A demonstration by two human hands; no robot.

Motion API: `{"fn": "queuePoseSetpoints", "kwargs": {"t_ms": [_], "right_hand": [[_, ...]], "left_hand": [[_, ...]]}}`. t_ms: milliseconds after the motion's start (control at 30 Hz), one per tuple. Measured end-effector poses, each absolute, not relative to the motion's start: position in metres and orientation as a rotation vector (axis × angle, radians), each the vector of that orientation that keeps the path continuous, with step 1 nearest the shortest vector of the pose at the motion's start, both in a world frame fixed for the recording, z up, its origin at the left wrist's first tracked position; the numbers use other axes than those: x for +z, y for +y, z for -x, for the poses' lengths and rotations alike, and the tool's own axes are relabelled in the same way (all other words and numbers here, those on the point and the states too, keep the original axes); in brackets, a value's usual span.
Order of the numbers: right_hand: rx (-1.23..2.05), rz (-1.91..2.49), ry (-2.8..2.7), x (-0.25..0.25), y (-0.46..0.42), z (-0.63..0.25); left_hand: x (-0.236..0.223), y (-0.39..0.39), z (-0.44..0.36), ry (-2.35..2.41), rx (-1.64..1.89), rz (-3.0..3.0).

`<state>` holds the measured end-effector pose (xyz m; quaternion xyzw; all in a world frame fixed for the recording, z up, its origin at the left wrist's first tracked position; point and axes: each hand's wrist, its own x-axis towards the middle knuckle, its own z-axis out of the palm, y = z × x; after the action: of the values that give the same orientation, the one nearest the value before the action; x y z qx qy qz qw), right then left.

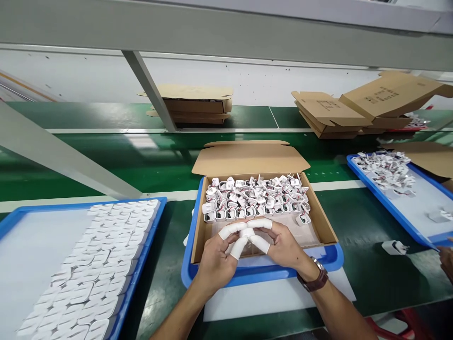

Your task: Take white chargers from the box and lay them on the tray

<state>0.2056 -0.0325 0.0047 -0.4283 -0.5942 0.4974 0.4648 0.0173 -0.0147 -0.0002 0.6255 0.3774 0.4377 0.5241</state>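
Note:
My left hand (217,257) and my right hand (279,245) meet over the near end of an open cardboard box (323,222). Both wear white finger cots. Their fingertips pinch one small white charger part (247,234) between them. The far half of the box is packed with rows of white charger parts (255,196) showing small wires. The box rests on a blue tray (334,257). A brown-strapped watch (314,278) is on my right wrist.
A blue tray (148,236) at the left holds many white covers in rows. Another blue tray (392,208) at the right carries a heap of white parts. A loose white charger (392,247) lies on the green belt. Flattened cardboard boxes (371,108) sit beyond. Another person's hand (446,259) shows at the right edge.

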Motion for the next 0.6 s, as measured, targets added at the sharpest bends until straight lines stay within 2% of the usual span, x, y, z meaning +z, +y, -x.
{"fn": "queuePoseSetpoints", "kwargs": {"t_ms": [600], "right_hand": [[1.311,1.004,-1.309,-0.0006,-0.0318,-0.2044]], "left_hand": [[-0.0039,-0.0135,-0.0143,0.891,1.055,-1.283]]}}
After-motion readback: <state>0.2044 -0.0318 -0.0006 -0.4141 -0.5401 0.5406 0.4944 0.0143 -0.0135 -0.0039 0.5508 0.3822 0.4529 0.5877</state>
